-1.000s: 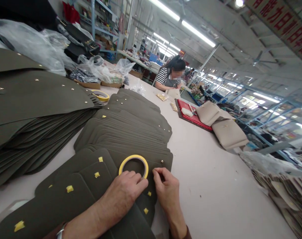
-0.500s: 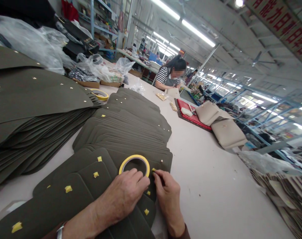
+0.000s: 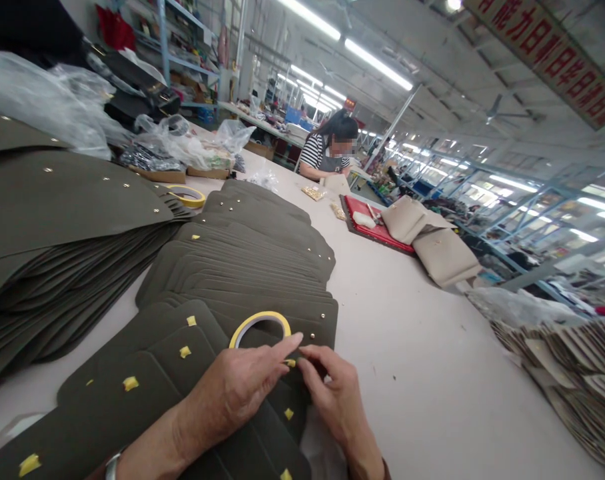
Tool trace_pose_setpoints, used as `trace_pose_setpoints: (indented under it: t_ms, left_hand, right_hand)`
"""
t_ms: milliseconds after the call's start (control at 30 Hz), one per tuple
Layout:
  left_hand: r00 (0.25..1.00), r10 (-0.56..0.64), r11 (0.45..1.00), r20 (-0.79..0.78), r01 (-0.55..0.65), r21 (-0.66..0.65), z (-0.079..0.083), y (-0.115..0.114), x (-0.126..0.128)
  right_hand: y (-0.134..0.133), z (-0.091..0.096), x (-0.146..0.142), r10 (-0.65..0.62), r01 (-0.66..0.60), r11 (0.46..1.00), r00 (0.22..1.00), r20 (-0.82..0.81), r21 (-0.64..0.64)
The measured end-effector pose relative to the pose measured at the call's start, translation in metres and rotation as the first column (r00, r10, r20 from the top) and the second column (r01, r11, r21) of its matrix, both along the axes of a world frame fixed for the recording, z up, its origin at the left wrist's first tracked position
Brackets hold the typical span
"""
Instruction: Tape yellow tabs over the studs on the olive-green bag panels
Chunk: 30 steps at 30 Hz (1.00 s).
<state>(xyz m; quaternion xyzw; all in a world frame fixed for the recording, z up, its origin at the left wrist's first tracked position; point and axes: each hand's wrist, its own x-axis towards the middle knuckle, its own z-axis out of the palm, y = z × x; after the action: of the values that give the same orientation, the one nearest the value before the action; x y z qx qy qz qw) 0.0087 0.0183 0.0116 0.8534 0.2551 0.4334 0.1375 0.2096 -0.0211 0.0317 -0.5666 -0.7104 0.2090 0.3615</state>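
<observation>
**Two bare hands meet over dark green panels beside a roll of yellow tape**

In a busy workshop, a pale counter (image 3: 407, 347) carries a long row of flat, dark green panels (image 3: 232, 260), overlapping like fanned cards. A roll of yellow tape (image 3: 261, 316) is at the near end of the row, on top of the panels, its lower edge hidden behind the left hand (image 3: 242, 380). That hand's fingers reach out toward the right; whether they grip the roll cannot be told. The right hand (image 3: 332, 387) is just beside it, thumb and forefinger bent close together. Between the fingertips of both hands shows a small strip of tape (image 3: 291, 363); which hand has hold of it is unclear.

Small yellow squares (image 3: 184, 352) dot the nearest panels, and shiny metal studs (image 3: 312, 336) show near the right edge of the row. To the left rises a thick stack of larger green pieces (image 3: 72, 207), with a second roll of tape (image 3: 196, 201) just past its tip.

Farther along the counter are a red tray (image 3: 388, 237) and folded beige pieces (image 3: 445, 257). At the far end, a co-worker in a striped top (image 3: 311, 152) bends over some work. More beige pieces (image 3: 572, 373) are piled at the right.
</observation>
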Motion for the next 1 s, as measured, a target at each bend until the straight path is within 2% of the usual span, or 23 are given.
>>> trace_pose_setpoints:
  t_ms: [100,167,267,400,533,633,700,733,800,833,900,1000]
  left_hand:
    - [0.997,0.043,0.999,-0.061,-0.045,-0.020,-0.002,-0.001,0.001]
    - [0.995,0.042,0.999,-0.092,-0.044,-0.018,-0.003,-0.002,0.001]
    - [0.995,0.014,1.000,-0.101,-0.014,-0.004,-0.004,-0.003,0.001]
    - [0.995,-0.022,1.000,-0.100,0.022,-0.004,-0.002,-0.005,0.001]
    - [0.996,-0.050,0.999,-0.077,0.049,-0.015,0.000,-0.004,0.001]
    - [0.995,-0.060,0.997,-0.082,0.056,-0.057,0.003,-0.003,0.002]
    - [0.994,-0.059,0.997,-0.097,0.054,-0.060,0.005,-0.004,0.003]
    - [0.994,-0.053,0.998,-0.095,0.049,-0.046,0.006,-0.005,0.004]
    - [0.996,-0.059,0.998,-0.070,0.058,-0.023,0.007,-0.008,0.005]
    - [0.996,-0.074,0.997,-0.049,0.073,-0.018,0.007,-0.009,0.006]
    - [0.995,-0.097,0.995,-0.010,0.097,-0.013,0.007,-0.011,0.007]
    - [0.998,-0.016,1.000,-0.059,0.015,-0.006,0.005,-0.010,0.009]
  right_hand:
    - [-0.006,0.006,-0.004,0.102,-0.089,0.981,0.992,-0.071,0.174]
    - [-0.006,0.009,-0.007,0.172,-0.164,0.950,0.985,-0.007,0.267]
    - [-0.004,0.010,-0.011,0.203,-0.225,0.917,0.974,0.099,0.330]
    - [-0.001,0.006,-0.016,0.164,-0.220,0.884,0.972,0.167,0.411]
    - [-0.001,-0.001,-0.020,0.057,-0.140,0.848,0.983,0.175,0.511]
    - [-0.005,-0.004,-0.023,-0.008,-0.077,0.846,0.987,0.157,0.528]
    - [-0.009,-0.005,-0.026,-0.046,0.004,0.888,0.996,0.082,0.459]
    - [-0.010,-0.004,-0.027,-0.070,0.060,0.925,0.997,0.012,0.375]
    - [-0.011,-0.003,-0.028,-0.149,0.170,0.979,0.973,-0.174,0.109]
    - [-0.010,-0.002,-0.026,-0.207,0.204,0.978,0.941,-0.269,-0.038]
    - [-0.007,-0.002,-0.018,-0.318,0.216,0.937,0.854,-0.412,-0.274]
    - [-0.004,-0.004,0.005,-0.412,0.179,0.872,0.772,-0.484,-0.457]
